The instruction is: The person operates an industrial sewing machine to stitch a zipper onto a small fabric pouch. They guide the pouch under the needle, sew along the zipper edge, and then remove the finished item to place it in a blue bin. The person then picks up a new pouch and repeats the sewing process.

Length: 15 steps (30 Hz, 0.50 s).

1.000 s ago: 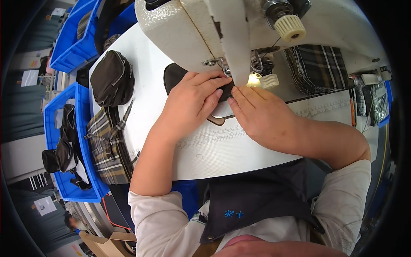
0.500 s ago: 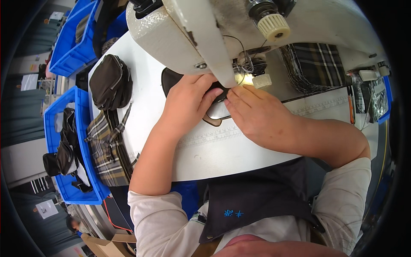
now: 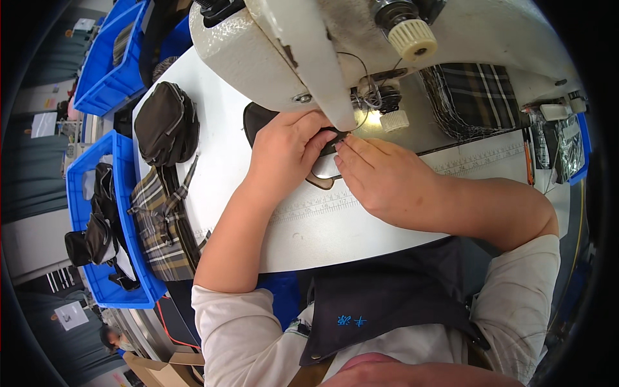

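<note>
A white sewing machine [image 3: 271, 58] stands over the table, its small lamp glowing by the needle area. Under its head lies a dark fabric piece [image 3: 256, 121], partly hidden by my hands. My left hand [image 3: 287, 142] grips this piece with thumb and fingers pinched together. Close on the right, my right hand [image 3: 380, 171] pinches the edge of the same piece beside the presser area, fingers pressed together. A beige-edged flap [image 3: 320, 183] sticks out below, between the hands. The needle itself is hidden.
Left on the white table [image 3: 303, 245] sit a dark zipped pouch [image 3: 166, 122] and plaid fabric [image 3: 161, 226]. Blue bins [image 3: 149, 284] with dark pieces stand beyond. Stacked plaid panels [image 3: 477, 97] lie right of the needle area. A ruler strip [image 3: 477, 162] crosses the table.
My right hand has drawn slightly left and down, away from the lamp-lit needle area. My left hand stays nearly in place, still pinching the fabric.
</note>
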Available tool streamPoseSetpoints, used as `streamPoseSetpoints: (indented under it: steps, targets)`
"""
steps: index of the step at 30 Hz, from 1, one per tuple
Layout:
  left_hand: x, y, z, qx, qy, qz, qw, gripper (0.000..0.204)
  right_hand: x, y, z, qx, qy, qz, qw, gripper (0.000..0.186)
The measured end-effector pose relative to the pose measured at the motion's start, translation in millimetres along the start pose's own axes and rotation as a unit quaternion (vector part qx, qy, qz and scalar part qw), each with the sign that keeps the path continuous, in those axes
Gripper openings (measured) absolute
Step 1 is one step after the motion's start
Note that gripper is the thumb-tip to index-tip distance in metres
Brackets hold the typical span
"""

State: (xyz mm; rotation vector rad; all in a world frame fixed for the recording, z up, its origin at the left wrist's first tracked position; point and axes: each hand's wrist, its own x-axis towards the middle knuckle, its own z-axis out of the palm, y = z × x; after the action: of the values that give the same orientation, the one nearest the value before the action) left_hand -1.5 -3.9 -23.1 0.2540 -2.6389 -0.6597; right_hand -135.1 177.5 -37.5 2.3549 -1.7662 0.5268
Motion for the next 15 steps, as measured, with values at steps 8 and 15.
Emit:
streamPoseSetpoints:
  steps: [8, 15]
  targets:
    - [0.6, 6.6, 1.2, 0.054, 0.015, 0.001, 0.998, 0.018, 0.2, -0.4, -0.7, -0.002, -0.005, 0.0, 1.0, 0.036]
    - [-3.8, 3.7, 3.0, 0.022, 0.011, -0.013, 1.0, 0.019, 2.4, 2.1, 0.5, -0.025, 0.022, -0.024, 0.999, 0.035]
